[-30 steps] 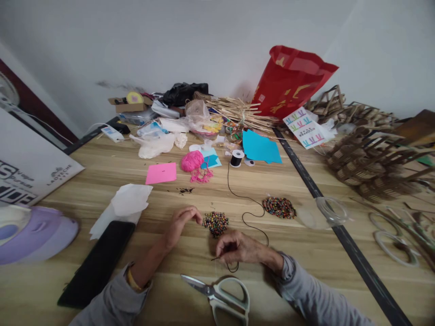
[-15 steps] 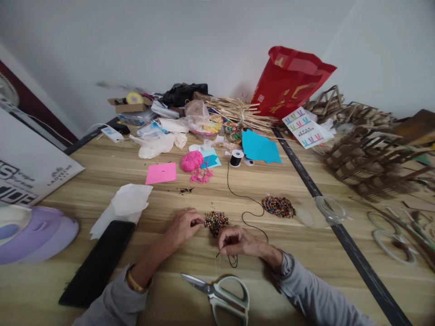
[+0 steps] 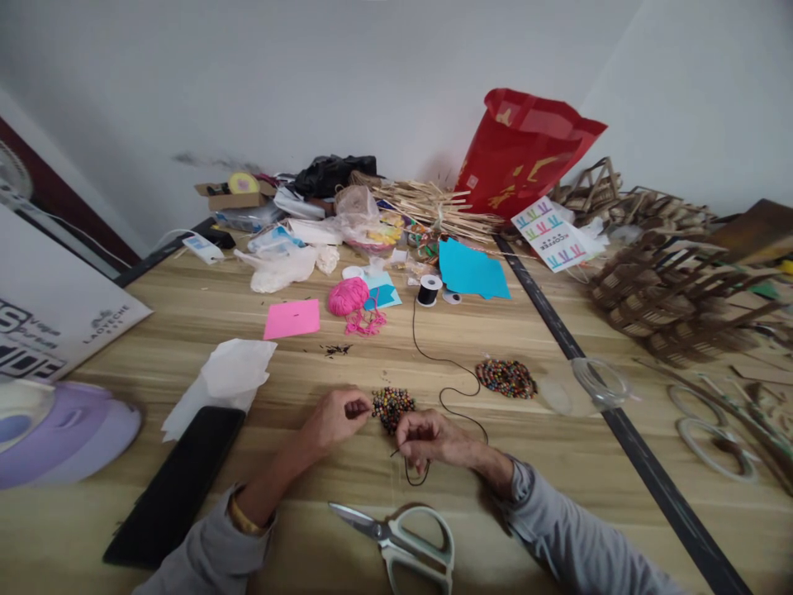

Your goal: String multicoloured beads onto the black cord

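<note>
A small pile of multicoloured beads (image 3: 391, 405) lies on the table between my hands. At the pile's left edge, my left hand (image 3: 339, 421) pinches thumb and forefinger together on what looks like a single bead, mostly covered by the fingertips. My right hand (image 3: 430, 438) is just right of and in front of the pile, its fingers closed on a thin black cord (image 3: 416, 484). The cord's short end pokes out left of the fingertips, and a loop hangs below. Its long part winds back to a spool of black cord (image 3: 429, 291). Scissors (image 3: 396, 537) lie spread nearest me.
A coil of strung beads (image 3: 506, 378) lies to the right. A black phone (image 3: 177, 487) and white paper (image 3: 232, 372) are on the left. Farther back are pink yarn (image 3: 348, 296), pink card (image 3: 292, 319) and blue sheet (image 3: 474, 268). Woven baskets (image 3: 657, 297) crowd the right.
My right hand has turned slightly, and the cord's short end and loop have shifted a little left. My left hand stays at the pile's edge, fingertips still together.
</note>
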Action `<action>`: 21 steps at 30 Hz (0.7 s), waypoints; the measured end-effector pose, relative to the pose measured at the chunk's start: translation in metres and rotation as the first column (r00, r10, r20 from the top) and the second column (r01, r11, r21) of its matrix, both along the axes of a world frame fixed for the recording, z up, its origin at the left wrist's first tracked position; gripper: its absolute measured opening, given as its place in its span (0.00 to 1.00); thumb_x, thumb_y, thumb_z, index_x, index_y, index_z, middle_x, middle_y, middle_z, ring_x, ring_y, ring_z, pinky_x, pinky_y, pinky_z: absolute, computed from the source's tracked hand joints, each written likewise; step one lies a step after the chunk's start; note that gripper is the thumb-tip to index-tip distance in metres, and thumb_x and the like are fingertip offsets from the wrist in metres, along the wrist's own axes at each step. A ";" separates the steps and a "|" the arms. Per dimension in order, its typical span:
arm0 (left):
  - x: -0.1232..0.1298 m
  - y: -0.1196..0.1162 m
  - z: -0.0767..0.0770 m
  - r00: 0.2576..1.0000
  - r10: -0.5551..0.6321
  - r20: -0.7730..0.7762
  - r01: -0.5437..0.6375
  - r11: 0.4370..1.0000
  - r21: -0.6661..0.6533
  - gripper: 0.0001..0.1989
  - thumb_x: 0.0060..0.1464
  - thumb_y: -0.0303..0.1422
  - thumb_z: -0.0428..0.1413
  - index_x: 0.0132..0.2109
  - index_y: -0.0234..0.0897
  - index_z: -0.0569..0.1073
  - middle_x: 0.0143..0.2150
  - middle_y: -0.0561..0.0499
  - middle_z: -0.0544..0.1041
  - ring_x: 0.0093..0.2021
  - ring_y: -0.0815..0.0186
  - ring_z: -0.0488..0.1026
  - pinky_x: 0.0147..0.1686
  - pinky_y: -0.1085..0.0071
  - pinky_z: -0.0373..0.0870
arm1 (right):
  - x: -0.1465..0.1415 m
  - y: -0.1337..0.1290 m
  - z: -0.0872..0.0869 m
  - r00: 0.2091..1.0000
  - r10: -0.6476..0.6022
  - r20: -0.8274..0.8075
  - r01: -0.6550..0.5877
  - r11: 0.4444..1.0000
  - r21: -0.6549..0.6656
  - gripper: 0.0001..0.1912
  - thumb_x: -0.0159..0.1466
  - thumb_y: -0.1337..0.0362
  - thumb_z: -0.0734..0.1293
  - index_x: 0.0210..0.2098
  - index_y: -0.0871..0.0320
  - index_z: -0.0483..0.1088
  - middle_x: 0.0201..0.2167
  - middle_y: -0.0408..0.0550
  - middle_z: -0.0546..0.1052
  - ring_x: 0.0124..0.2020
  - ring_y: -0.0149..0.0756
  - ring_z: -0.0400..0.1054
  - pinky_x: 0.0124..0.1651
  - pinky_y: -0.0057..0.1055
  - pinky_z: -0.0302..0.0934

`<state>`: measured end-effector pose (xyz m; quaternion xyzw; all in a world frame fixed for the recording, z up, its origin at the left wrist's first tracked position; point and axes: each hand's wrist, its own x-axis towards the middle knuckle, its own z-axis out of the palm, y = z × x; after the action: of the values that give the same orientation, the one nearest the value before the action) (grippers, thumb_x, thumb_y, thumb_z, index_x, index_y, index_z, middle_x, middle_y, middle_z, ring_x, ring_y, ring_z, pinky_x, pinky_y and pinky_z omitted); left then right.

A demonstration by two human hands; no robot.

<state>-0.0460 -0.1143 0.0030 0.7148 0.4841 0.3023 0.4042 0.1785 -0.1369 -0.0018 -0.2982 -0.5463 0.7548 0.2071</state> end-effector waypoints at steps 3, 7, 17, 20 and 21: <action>0.002 -0.001 -0.001 0.989 -0.004 0.150 0.033 0.981 -0.192 0.03 0.42 0.28 0.59 0.28 0.32 0.75 0.25 0.51 0.75 0.25 0.69 0.69 0.27 0.75 0.65 | 0.000 0.000 -0.003 1.000 -0.015 -0.012 0.015 0.999 -0.033 0.23 0.53 0.48 0.73 0.31 0.63 0.67 0.20 0.38 0.70 0.17 0.22 0.65 0.22 0.19 0.65; 0.002 -0.002 0.000 0.947 -0.009 0.321 0.126 0.930 -0.346 0.08 0.40 0.31 0.63 0.29 0.32 0.74 0.25 0.52 0.76 0.26 0.71 0.69 0.29 0.75 0.65 | -0.001 0.001 -0.004 1.000 -0.027 -0.005 0.027 0.998 -0.054 0.23 0.52 0.49 0.74 0.30 0.63 0.67 0.20 0.39 0.71 0.17 0.22 0.66 0.22 0.18 0.66; 0.004 -0.005 0.000 0.881 -0.015 0.474 0.266 0.844 -0.467 0.13 0.38 0.33 0.68 0.29 0.31 0.74 0.27 0.50 0.79 0.28 0.71 0.73 0.32 0.75 0.66 | -0.005 -0.007 -0.005 0.985 -0.174 0.012 0.168 0.964 0.205 0.22 0.57 0.46 0.69 0.30 0.61 0.65 0.19 0.38 0.66 0.18 0.22 0.59 0.21 0.19 0.56; 0.005 -0.005 -0.001 0.881 -0.022 0.473 0.279 0.831 -0.481 0.14 0.37 0.34 0.68 0.30 0.31 0.74 0.27 0.50 0.79 0.28 0.71 0.73 0.32 0.75 0.66 | -0.008 -0.012 -0.003 0.939 -0.344 -0.004 0.305 0.827 0.472 0.18 0.63 0.50 0.65 0.30 0.60 0.64 0.21 0.40 0.65 0.21 0.24 0.57 0.23 0.21 0.53; 0.005 -0.005 -0.001 0.881 -0.024 0.472 0.282 0.828 -0.484 0.14 0.37 0.34 0.68 0.30 0.31 0.74 0.27 0.50 0.79 0.28 0.71 0.73 0.32 0.75 0.66 | -0.009 -0.014 -0.003 0.926 -0.378 -0.003 0.314 0.765 0.562 0.17 0.65 0.52 0.63 0.30 0.60 0.64 0.22 0.41 0.65 0.22 0.26 0.57 0.24 0.22 0.53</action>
<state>-0.0406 -0.1190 0.0017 0.5206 0.3828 0.2749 0.7120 0.1699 -0.1506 -0.0045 -0.3622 -0.6867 0.4957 0.3893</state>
